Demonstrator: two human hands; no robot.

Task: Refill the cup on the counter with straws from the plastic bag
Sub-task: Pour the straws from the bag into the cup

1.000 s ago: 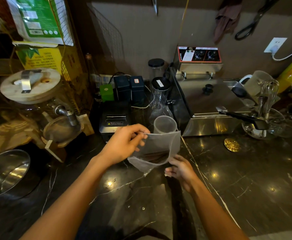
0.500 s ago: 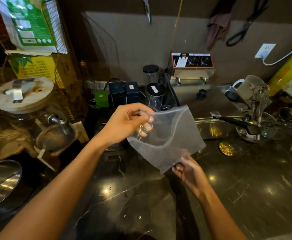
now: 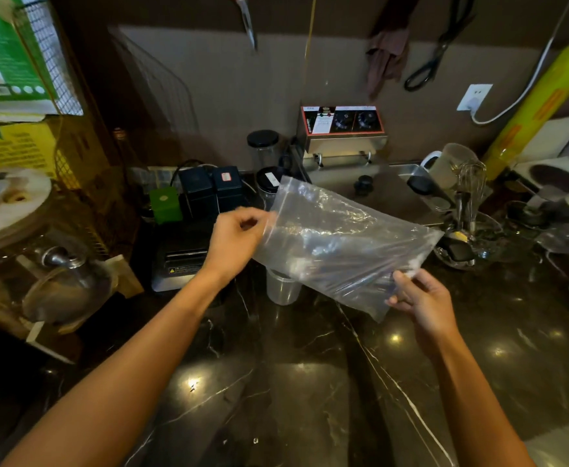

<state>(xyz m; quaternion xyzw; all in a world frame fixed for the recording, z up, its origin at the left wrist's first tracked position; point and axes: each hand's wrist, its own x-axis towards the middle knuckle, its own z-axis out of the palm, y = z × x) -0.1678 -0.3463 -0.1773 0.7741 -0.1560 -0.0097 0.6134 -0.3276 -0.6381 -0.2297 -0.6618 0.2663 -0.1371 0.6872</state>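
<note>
Both hands have the plastic bag [image 3: 340, 244] up in the air over the dark marble counter [image 3: 310, 382]. Left hand [image 3: 234, 242] pinches its left edge, right hand [image 3: 419, 298] pinches the near right corner, so it hangs tilted. Dark straws [image 3: 330, 261] show through the plastic. The clear cup [image 3: 281, 286] stands on the counter right under the bag, partly hidden by it
</note>
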